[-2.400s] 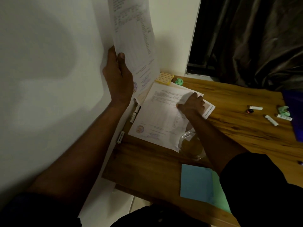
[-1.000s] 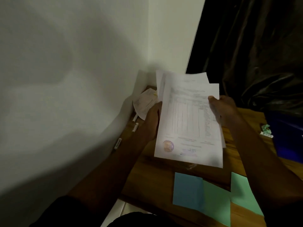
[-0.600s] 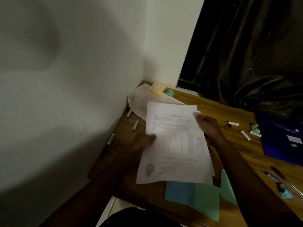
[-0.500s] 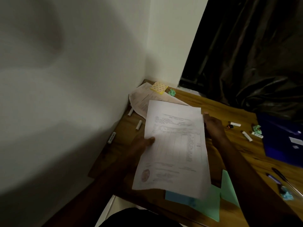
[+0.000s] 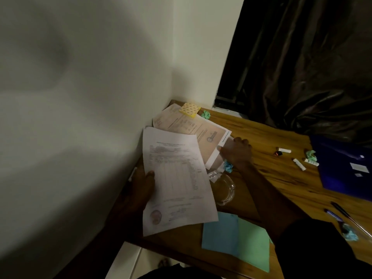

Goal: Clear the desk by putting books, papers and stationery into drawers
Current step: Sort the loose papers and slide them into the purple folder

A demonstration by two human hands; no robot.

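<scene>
My left hand [image 5: 142, 190] grips a stack of white printed papers [image 5: 177, 178] by its left edge, thumb on top, above the desk's near left corner. My right hand [image 5: 236, 152] reaches to the pinkish certificate sheets [image 5: 193, 125] lying in the desk's back left corner and touches their right edge; whether the fingers pinch the sheet is unclear. A yellow sticky-note pad [image 5: 190, 110] lies on those sheets.
A wooden desk [image 5: 271, 178] meets white walls on the left. On it lie a glass ashtray [image 5: 223, 190], blue and green sheets [image 5: 235, 238], a blue folder [image 5: 346, 168], white markers [image 5: 299, 164], pens [image 5: 340, 212] and crumpled paper bits [image 5: 228, 167]. A dark curtain hangs behind.
My right hand let go of the white stack and moved back to the pinkish sheets on the desk. My left hand now holds the stack alone, lower and further left.
</scene>
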